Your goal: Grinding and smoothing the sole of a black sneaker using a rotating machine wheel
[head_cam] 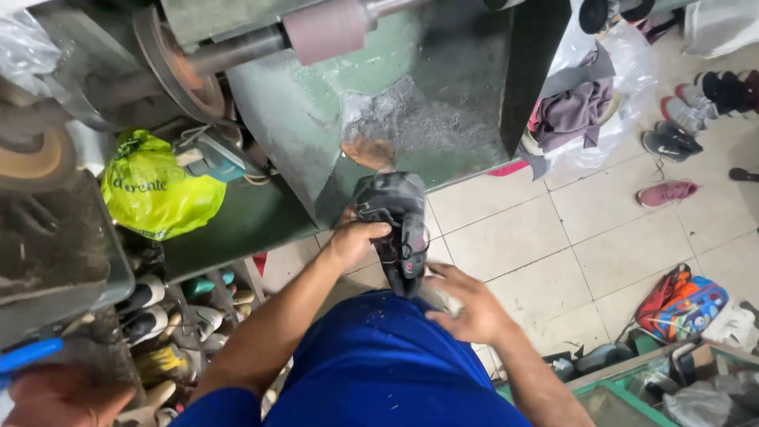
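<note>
Over your lap, below the green machine's [443, 55] front edge, your left hand [357, 241] is closed around a black shoe [395, 225], toe pointing up, while your right hand [466, 304] rests half-open, fingertips touching its heel.

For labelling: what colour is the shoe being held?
Black shoe with small red accents; head view.

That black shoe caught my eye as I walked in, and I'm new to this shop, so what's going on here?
A person in blue is holding a black shoe upright in front of a green grinding machine. The left hand grips its side, and the right hand touches its lower end. Dust coats the machine's front. A yellow-green bag sits on the ledge to the left, and more shoes lie on the tiled floor.
</note>
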